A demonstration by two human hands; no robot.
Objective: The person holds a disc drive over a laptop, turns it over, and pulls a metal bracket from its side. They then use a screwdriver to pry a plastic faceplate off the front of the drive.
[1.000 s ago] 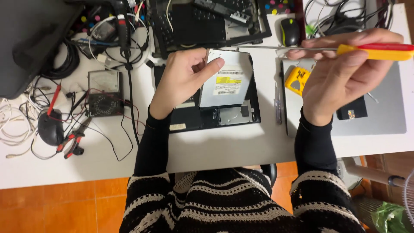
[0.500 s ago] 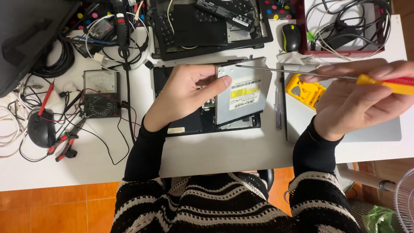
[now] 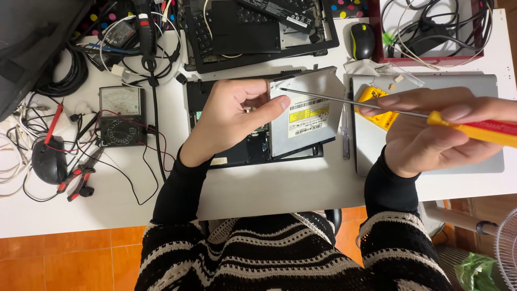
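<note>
Optical drive [image 3: 304, 116] under left hand [image 3: 231, 116] fingers clamped on its edge, right hand [image 3: 431, 134] fingers gripping screwdriver [image 3: 377, 105]

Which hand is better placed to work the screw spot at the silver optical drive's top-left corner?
Right. The right hand holds the orange-handled long-shaft screwdriver, whose tip already sits at that corner of the silver optical drive. The left hand grips the drive's left edge, probably steadying it.

matt metal drive [image 3: 309, 116], glossy plastic screwdriver handle [image 3: 476, 129]
</note>
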